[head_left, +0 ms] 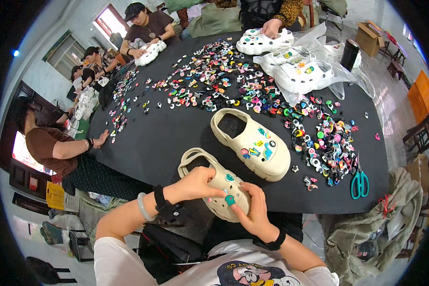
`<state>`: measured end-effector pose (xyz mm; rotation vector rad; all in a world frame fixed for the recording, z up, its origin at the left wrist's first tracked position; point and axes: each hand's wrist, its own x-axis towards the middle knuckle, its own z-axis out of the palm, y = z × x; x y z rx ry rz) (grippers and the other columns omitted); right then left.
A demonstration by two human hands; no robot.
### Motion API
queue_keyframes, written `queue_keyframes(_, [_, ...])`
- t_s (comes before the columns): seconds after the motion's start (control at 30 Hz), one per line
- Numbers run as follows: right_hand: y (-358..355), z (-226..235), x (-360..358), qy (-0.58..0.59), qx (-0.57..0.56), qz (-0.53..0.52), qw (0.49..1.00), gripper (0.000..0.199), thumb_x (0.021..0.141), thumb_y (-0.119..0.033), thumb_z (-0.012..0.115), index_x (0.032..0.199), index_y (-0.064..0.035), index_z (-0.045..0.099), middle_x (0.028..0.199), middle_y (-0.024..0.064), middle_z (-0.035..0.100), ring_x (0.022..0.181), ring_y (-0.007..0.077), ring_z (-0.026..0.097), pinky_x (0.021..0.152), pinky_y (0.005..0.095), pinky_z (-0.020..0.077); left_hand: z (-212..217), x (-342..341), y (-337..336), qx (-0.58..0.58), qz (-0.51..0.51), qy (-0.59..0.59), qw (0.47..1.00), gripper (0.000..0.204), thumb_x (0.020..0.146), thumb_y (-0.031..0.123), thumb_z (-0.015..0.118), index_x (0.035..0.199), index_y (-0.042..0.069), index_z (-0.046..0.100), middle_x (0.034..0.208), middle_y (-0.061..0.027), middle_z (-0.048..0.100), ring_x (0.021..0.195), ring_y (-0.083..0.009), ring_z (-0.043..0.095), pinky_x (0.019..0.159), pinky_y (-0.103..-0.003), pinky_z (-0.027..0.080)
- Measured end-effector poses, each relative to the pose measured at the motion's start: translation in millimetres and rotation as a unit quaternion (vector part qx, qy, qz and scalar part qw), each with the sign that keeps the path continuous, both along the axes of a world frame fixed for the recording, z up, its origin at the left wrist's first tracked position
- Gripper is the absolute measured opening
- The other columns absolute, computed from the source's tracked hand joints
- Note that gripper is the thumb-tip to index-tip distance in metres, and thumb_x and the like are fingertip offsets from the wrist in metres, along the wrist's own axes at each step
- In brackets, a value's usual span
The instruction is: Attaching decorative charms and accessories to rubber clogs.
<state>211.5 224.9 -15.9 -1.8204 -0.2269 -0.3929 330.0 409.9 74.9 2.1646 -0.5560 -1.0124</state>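
Observation:
Near the table's front edge I hold a beige clog (219, 183) tilted, its toe toward me. My left hand (195, 186) grips its left side, thumb reaching over the upper. On the clog's right side is my right hand (256, 214), fingers wrapped round it and thumb against a green shoe charm (229, 199). Another green charm (229, 177) sits higher on the upper, and part of a pink one shows beside my left hand. A second beige clog (252, 145) stands on the table beyond, with several colourful charms on its upper.
Loose charms (209, 76) cover much of the black table (167, 138); another pile (326, 148) lies right. Teal-handled scissors (360, 183) are at the right edge. Bagged white clogs (302, 76) and a black cylinder (349, 55) stand at the back. Other people work around the table; one hand (100, 139) rests left.

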Motion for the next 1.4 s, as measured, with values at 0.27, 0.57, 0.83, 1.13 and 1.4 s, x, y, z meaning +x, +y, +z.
queue_keyframes(0.27, [2.5,0.4,-6.1,-0.049,-0.047,-0.014,0.998,0.06,0.076,-0.024,0.073,0.124,-0.0025,0.045,0.127,0.02,0.049,0.116,0.0359,0.046,0.098,0.0449,0.0332,-1.8,-2.0,-4.9,-0.031,-0.01,-0.154,0.988,0.036,0.074,0.022,0.078,0.09,-0.007,0.064,0.073,-0.0149,0.068,0.057,-0.0184,0.067,0.054,-0.029,0.052])
queue_keyframes(0.57, [-1.6,-1.8,-12.1,-0.054,-0.069,0.004,0.996,0.064,0.073,-0.022,0.076,0.125,-0.002,0.044,0.128,0.0207,0.048,0.116,0.0355,0.047,0.098,0.0434,0.0344,5.5,-3.6,-3.4,-0.037,-0.018,-0.05,0.998,0.036,0.075,0.02,0.077,0.1,-0.003,0.066,0.081,-0.01,0.07,0.069,-0.0127,0.065,0.063,-0.029,0.052])
queue_keyframes(0.83, [-1.3,-2.1,-17.1,-0.057,-0.073,-0.003,0.996,0.062,0.071,-0.022,0.077,0.122,-0.0028,0.047,0.125,0.0178,0.05,0.116,0.0346,0.047,0.098,0.0429,0.0348,13.9,-12.5,1.6,-0.026,-0.063,0.036,0.997,0.039,0.082,0.017,0.073,0.115,0.0,0.062,0.107,-0.0069,0.068,0.096,-0.0109,0.06,0.085,-0.029,0.049])
queue_keyframes(1.13, [-2.2,-3.8,-17.7,-0.058,-0.074,0.014,0.995,0.06,0.073,-0.026,0.076,0.122,-0.005,0.049,0.127,0.014,0.049,0.119,0.0326,0.044,0.099,0.0442,0.0327,9.0,-18.5,8.1,-0.047,-0.083,0.038,0.995,0.039,0.083,0.014,0.071,0.118,-0.001,0.06,0.112,-0.0099,0.067,0.103,-0.013,0.059,0.093,-0.031,0.046])
queue_keyframes(1.4, [-1.2,-5.6,-16.5,-0.051,-0.062,0.004,0.997,0.061,0.074,-0.026,0.076,0.123,-0.0032,0.048,0.127,0.015,0.048,0.119,0.0333,0.044,0.099,0.0447,0.0326,2.8,-18.7,-1.2,-0.023,0.028,0.069,0.997,0.037,0.078,0.018,0.071,0.11,0.0,0.065,0.094,-0.0071,0.07,0.075,-0.0105,0.065,0.064,-0.026,0.053])
